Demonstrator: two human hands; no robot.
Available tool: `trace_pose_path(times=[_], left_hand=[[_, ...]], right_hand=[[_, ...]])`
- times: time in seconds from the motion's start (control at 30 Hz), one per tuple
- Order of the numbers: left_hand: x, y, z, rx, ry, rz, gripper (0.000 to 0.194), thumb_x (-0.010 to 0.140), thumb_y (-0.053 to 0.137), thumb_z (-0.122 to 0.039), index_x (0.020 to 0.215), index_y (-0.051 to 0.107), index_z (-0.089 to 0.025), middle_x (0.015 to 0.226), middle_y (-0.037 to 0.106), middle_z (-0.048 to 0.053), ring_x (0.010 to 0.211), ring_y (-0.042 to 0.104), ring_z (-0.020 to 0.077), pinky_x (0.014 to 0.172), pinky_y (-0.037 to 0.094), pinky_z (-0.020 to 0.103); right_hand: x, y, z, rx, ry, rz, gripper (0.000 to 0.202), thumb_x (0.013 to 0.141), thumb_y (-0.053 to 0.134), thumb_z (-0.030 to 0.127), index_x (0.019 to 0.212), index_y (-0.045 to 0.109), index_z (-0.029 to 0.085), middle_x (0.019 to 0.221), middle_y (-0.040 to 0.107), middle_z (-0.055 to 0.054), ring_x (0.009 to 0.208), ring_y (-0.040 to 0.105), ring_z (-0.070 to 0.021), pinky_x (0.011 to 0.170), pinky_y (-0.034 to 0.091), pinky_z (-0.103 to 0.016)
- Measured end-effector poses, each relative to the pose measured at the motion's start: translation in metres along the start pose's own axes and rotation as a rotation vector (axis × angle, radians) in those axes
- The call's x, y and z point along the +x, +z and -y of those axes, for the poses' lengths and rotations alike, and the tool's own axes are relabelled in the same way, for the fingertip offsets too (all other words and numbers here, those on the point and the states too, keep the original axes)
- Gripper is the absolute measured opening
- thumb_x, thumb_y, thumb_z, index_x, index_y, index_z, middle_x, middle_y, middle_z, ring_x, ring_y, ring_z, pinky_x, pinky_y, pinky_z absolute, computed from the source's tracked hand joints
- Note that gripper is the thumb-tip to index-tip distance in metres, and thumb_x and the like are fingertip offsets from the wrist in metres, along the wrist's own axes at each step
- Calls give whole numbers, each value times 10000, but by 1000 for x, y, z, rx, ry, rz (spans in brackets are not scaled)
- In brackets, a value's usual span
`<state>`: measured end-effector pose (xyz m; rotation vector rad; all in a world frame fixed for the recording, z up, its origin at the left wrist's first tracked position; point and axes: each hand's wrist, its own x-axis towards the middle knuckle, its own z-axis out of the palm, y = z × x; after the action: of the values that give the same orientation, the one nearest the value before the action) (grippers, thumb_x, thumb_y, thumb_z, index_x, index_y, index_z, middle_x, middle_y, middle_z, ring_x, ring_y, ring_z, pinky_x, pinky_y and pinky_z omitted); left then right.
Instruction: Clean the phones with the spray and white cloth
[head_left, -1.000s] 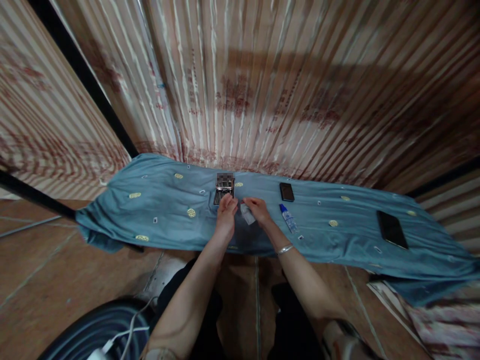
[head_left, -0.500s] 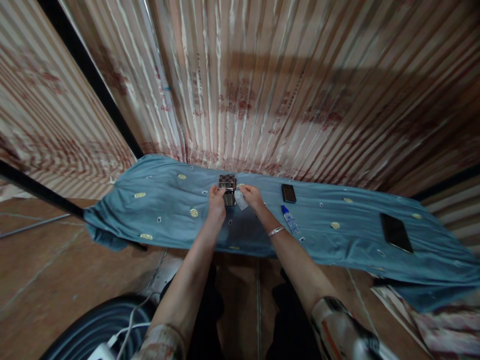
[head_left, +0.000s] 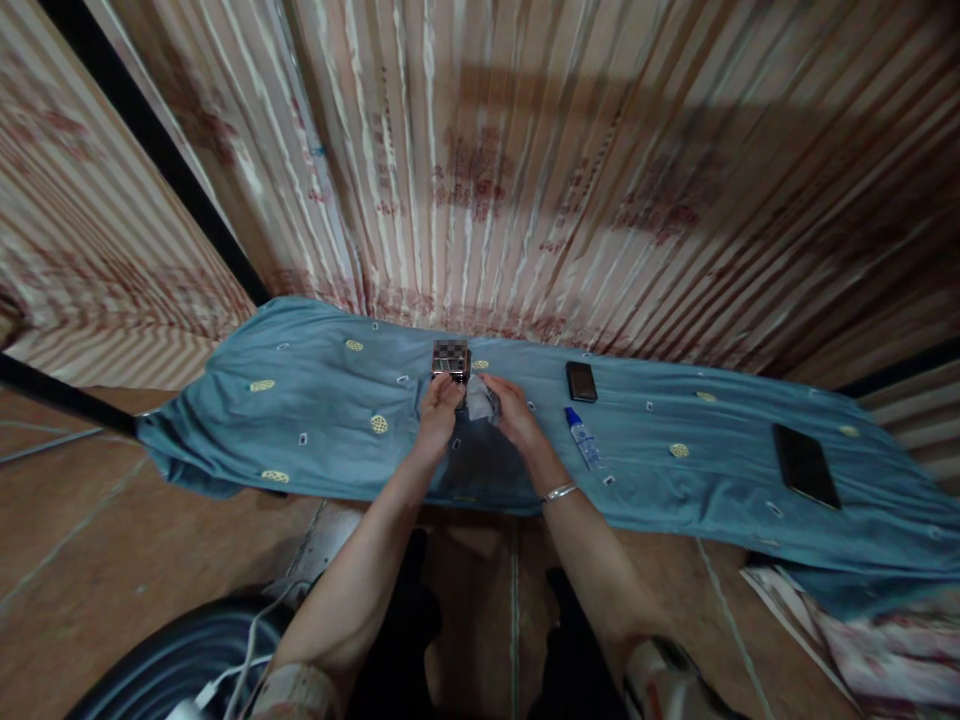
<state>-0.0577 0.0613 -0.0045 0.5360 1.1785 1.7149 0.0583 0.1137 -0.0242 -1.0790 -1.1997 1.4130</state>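
Note:
A small shiny case with a dark checkered top is upright on the blue cloth, a little left of the middle. My left hand is closed at its near side, thumb and fingers against it and hiding its lower part. My right hand pinches a pale grey, crumpled piece of cloth or tissue just right of the case. Whether that cloth touches the case is hard to make out.
On the blue cloth-covered bench to the right lie a black wallet-like item, a clear bottle with a blue cap and a black tablet or phone. A striped curtain hangs behind. A black coil is on the floor.
My left hand has come lower on the case, and its checkered top faces me more. My right hand has turned inward, bunching the pale cloth. The view has shifted slightly.

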Motion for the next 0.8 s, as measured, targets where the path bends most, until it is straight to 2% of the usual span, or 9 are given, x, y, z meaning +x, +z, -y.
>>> trace_pose_path(times=[0.13,0.23,0.37,0.5,0.6,0.67,0.8], left_hand=[[-11,7,10,40,-55,158,300,606,823,-187,875,693,-190,831,705,8,890,663,182,879,499,315],[-12,11,12,14,-98,185,331,532,861,-210,818,696,-191,747,690,-12,786,651,172,795,513,310],[-17,14,8,-55,-257,256,300,565,827,-208,834,697,-187,751,703,19,804,675,206,786,520,350],[-27,17,5,-62,-350,315,161,599,772,-183,731,683,-199,759,703,36,793,667,205,723,520,320],[-34,18,7,-62,-410,321,123,608,732,-159,700,673,-216,778,715,33,763,657,193,683,522,299],[-37,18,8,-75,-445,346,140,608,708,-150,732,689,-213,811,725,41,776,662,198,709,530,310],[-42,18,9,-106,-494,412,195,642,669,-164,830,707,-192,891,732,73,885,675,232,827,526,361]], right_hand=[[-9,-7,1,106,53,27,421,639,740,529,925,712,221,917,767,-37,924,706,-232,807,548,-340],[-10,-14,1,127,55,63,468,587,788,416,1009,718,229,945,765,-16,895,708,-214,810,547,-332],[-3,-33,0,25,-29,-18,380,629,746,335,993,722,228,994,762,-26,963,700,-215,882,545,-361],[2,-68,3,-167,-109,-165,347,722,693,375,1030,721,219,1044,747,-70,921,714,-232,873,564,-407],[-7,-102,13,-420,-185,-293,322,792,630,358,1043,736,187,1076,751,-115,960,714,-258,891,554,-413],[-19,-124,21,-641,-230,-347,312,829,582,312,1066,740,185,1091,759,-116,992,709,-264,928,530,-408],[-46,-157,30,-1010,-187,-371,321,878,550,292,1124,731,195,1134,758,-114,1048,696,-274,935,508,-380]])
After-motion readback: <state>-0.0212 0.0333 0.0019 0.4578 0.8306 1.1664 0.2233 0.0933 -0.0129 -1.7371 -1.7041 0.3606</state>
